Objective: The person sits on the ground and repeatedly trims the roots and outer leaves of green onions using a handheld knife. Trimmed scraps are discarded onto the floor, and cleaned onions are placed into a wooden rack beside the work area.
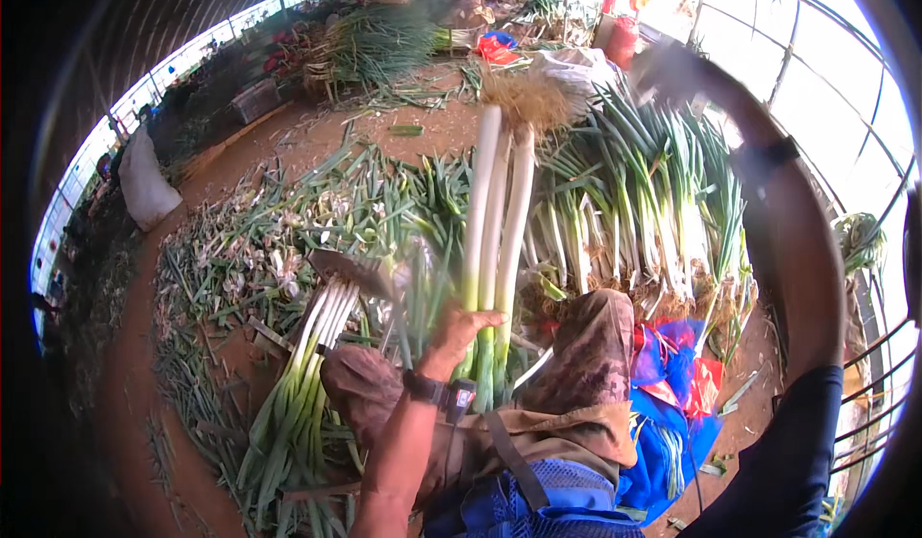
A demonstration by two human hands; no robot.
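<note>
My left hand [457, 333] grips three large green onions [495, 214] around their pale green parts, above my lap. Their white shafts point away from me, and the brown roots [529, 98] are at the far end. Far out to the right, my right hand [670, 73] is raised near the tops of a row of green onions; motion blur hides its fingers. By my left knee lies a bundle of trimmed-looking green onions [310, 365], with a flat metal blade [353, 268] at its white ends.
Cut leaves and peelings [288, 228] cover the ground ahead and left. Many green onions [648, 221] stand packed in a row at right, above a blue and red bag [666, 423]. A large onion heap [389, 44] and a white sack [146, 181] are farther off. People are in the distance.
</note>
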